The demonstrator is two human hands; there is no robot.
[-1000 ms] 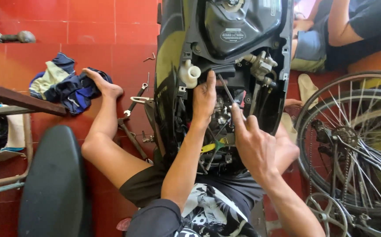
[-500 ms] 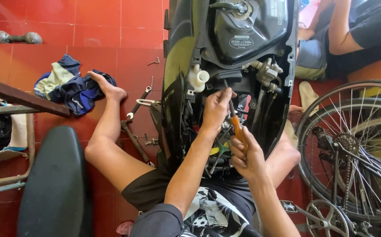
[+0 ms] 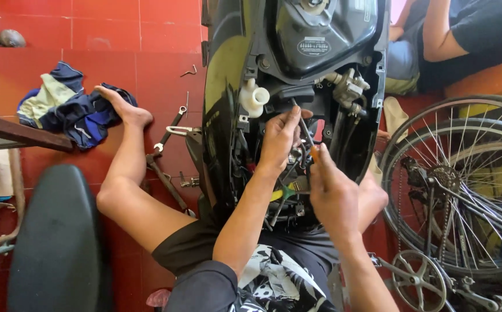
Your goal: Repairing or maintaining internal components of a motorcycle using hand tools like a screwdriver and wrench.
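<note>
We see one label in the upper middle of the frame: a small rounded oval sticker, dark with a pale outline and pale lettering, stuck flat on the glossy black tank. A second, fainter pale sticker sits at the top edge, just right of it, partly cut off. We find no packages, signs or screens.

Wrenches left of scooter
</note>
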